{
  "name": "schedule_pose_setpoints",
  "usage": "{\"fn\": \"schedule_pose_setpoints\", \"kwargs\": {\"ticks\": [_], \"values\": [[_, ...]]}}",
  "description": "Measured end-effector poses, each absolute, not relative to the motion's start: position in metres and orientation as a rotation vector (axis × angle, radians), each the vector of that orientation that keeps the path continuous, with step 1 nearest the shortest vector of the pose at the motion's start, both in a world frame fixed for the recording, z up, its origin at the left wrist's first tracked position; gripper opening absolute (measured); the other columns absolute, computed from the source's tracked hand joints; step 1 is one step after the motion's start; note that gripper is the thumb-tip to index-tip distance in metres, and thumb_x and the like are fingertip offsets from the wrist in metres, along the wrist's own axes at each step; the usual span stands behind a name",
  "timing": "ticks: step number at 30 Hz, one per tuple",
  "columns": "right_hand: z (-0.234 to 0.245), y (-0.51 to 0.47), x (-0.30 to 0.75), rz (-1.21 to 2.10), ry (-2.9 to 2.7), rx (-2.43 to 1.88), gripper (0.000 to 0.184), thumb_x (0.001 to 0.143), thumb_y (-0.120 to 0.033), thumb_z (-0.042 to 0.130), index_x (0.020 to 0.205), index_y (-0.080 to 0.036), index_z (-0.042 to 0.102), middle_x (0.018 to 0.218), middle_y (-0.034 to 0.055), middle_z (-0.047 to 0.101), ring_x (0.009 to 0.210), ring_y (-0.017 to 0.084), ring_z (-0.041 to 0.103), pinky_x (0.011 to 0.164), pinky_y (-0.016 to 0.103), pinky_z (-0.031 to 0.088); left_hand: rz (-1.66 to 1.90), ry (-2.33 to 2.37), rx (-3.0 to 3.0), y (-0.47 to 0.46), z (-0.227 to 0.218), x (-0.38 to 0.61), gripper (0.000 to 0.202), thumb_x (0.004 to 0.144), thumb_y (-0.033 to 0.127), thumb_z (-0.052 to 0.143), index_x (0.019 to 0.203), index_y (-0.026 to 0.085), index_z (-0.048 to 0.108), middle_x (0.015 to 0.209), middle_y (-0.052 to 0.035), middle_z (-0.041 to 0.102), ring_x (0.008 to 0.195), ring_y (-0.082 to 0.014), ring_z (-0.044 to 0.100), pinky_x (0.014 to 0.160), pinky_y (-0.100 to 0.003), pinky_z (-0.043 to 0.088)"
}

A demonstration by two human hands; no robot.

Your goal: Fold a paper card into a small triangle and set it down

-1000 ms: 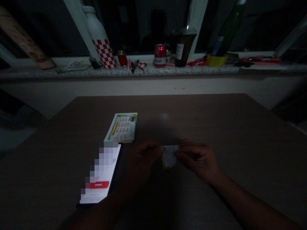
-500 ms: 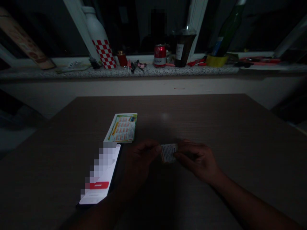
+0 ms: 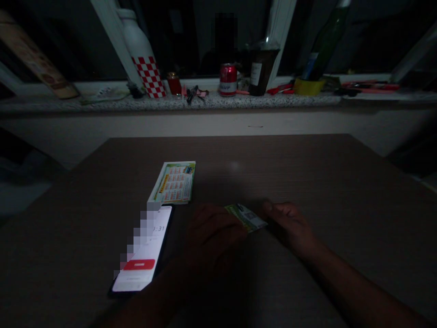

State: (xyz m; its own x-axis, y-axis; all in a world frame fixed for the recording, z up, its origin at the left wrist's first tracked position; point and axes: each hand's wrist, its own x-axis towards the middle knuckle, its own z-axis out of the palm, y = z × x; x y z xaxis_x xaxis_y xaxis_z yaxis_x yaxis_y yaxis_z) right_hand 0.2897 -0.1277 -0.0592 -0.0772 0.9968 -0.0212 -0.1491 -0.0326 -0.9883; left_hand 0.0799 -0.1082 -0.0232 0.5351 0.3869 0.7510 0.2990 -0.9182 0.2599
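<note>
A small green and white printed card [image 3: 251,219] tilts above the table between my hands. My left hand [image 3: 216,232] is closed on its left part, the back of the hand covering that edge. Close to the card's right corner is my right hand [image 3: 288,225], its fingers curled and the thumb laid against them, a small gap from the card. Nothing shows between those fingers. Left of my left hand lies a phone [image 3: 148,246] with a lit screen. Beyond the phone, a stack of printed cards [image 3: 175,184] lies flat, the top one bearing rows of red print.
Behind the table [image 3: 290,168], a speckled stone sill [image 3: 205,104] runs below dark windows. It carries a checked white bottle [image 3: 146,64], a red can [image 3: 228,81], a dark plastic cup [image 3: 261,73] and a green bottle [image 3: 326,41]. The scene is dim.
The card has turned from its text-covered face to a green and white one. My right hand has let go and moved slightly right. My left hand has rolled over, its back now upward.
</note>
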Motion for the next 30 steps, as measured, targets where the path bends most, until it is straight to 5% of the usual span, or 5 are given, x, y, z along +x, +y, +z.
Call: {"fn": "schedule_pose_setpoints", "kwargs": {"ticks": [7,14,19,30], "values": [[-0.053,-0.131,0.289,1.240,-1.246,-1.140,0.031,0.080,-0.044,0.069,0.070,-0.015,0.071,0.062,0.0017,0.064,0.056,0.013,0.054,0.055,0.025,0.041,1.245,0.484,2.938,-0.110,-0.031,0.086,0.015,0.084,0.010,0.065,0.096,0.019,0.067,0.098,-0.0003,0.073,0.096,-0.0165,0.063,0.091,-0.034,0.043],[-0.044,-0.133,0.291,0.596,-1.833,-1.118,0.021,0.090,-0.024,0.055,0.077,-0.015,0.069,0.066,0.0048,0.064,0.061,0.015,0.056,0.057,0.029,0.043,0.895,0.608,2.950,-0.107,-0.035,0.091,0.014,0.087,0.011,0.057,0.098,0.016,0.064,0.095,-0.0044,0.070,0.088,-0.0187,0.060,0.078,-0.034,0.043],[-0.043,-0.133,0.298,0.200,-2.168,-1.019,0.014,0.089,-0.015,0.054,0.085,-0.016,0.067,0.067,0.0041,0.063,0.064,0.017,0.054,0.061,0.033,0.042,1.044,0.599,2.824,-0.105,-0.026,0.085,0.015,0.083,0.021,0.066,0.096,0.017,0.063,0.092,-0.0042,0.068,0.084,-0.0189,0.058,0.076,-0.035,0.043],[-0.035,-0.137,0.294,0.091,-2.384,-0.979,0.015,0.090,-0.015,0.053,0.085,-0.017,0.067,0.072,0.0048,0.065,0.069,0.018,0.057,0.066,0.035,0.043,0.887,0.647,2.758,-0.095,-0.021,0.080,0.005,0.087,0.016,0.058,0.086,0.017,0.064,0.087,-0.0029,0.067,0.083,-0.0176,0.056,0.079,-0.036,0.039]]}}
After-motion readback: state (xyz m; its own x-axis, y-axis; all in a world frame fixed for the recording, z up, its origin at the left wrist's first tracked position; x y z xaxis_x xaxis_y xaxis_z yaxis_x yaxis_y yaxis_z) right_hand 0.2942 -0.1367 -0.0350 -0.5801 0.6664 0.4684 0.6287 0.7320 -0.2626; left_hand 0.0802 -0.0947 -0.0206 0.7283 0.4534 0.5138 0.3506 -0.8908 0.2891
